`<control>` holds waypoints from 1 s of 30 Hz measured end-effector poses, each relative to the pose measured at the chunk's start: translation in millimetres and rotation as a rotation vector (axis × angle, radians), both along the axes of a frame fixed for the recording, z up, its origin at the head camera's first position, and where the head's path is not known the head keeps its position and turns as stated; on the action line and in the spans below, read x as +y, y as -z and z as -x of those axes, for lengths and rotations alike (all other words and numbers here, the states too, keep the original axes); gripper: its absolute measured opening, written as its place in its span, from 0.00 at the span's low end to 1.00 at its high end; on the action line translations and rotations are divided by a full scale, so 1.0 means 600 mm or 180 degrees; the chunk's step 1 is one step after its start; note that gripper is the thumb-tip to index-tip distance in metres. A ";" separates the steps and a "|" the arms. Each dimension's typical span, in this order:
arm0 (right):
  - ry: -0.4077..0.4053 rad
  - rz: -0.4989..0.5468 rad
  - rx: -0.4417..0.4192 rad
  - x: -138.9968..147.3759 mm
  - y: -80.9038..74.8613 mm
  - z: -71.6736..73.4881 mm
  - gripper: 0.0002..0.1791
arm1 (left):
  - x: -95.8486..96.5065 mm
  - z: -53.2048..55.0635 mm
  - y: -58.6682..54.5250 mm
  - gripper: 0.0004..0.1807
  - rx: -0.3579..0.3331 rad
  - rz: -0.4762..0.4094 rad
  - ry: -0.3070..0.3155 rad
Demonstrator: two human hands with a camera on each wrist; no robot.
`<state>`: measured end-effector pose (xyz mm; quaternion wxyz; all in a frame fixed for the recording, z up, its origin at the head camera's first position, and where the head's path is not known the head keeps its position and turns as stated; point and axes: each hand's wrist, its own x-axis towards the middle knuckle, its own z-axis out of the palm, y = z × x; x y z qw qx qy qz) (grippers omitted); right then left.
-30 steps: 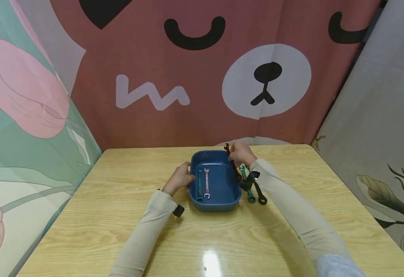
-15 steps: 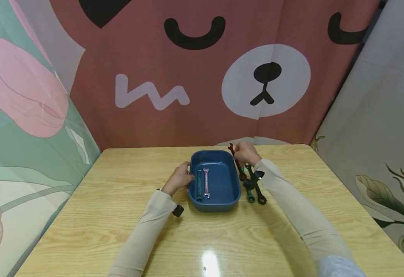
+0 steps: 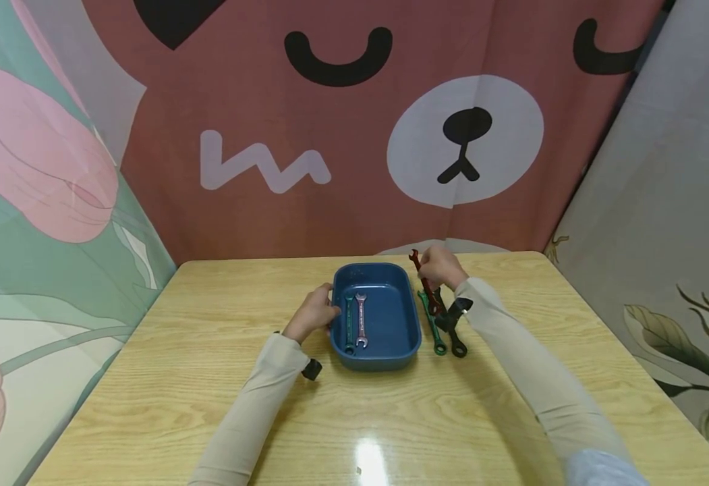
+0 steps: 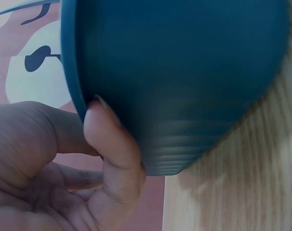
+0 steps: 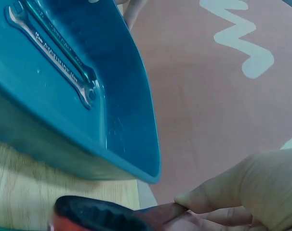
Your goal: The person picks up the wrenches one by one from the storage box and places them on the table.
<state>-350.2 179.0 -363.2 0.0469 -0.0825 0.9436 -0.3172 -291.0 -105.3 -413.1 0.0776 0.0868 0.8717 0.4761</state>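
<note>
Red wrench (image 3: 430,293) is in the grasp of the right hand (image 3: 442,268), whose thumb and fingers pinch its shaft, just to the right of the blue bin (image 3: 375,364). Its long axis runs mostly front to back, with a slant: the forked end points away from the person and somewhat left, toward the back edge of the table (image 3: 220,378), while the ring end points back toward the person and to the right. In the right wrist view that ring end looms large, near the camera. In the head view it overlaps two wrenches on the table, a green wrench (image 3: 434,329) and a black wrench (image 3: 456,343); whether it touches them I cannot tell. Both slant much the same way, ring ends toward the person.

The left hand (image 3: 314,314) grips the bin at its left wall, one bent digit pressed to the outside by the rim. Inside, toward the left, a second green wrench (image 3: 349,325) and a pink wrench (image 3: 361,322) lie side by side, nearly parallel, their long axes running front to back. The pink one's near forked end faces the person.
</note>
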 end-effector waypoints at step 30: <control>0.0133 0.0029 -0.0035 0.066 0.020 -0.003 0.24 | -0.002 0.003 0.004 0.32 0.0062 0.0041 -0.0001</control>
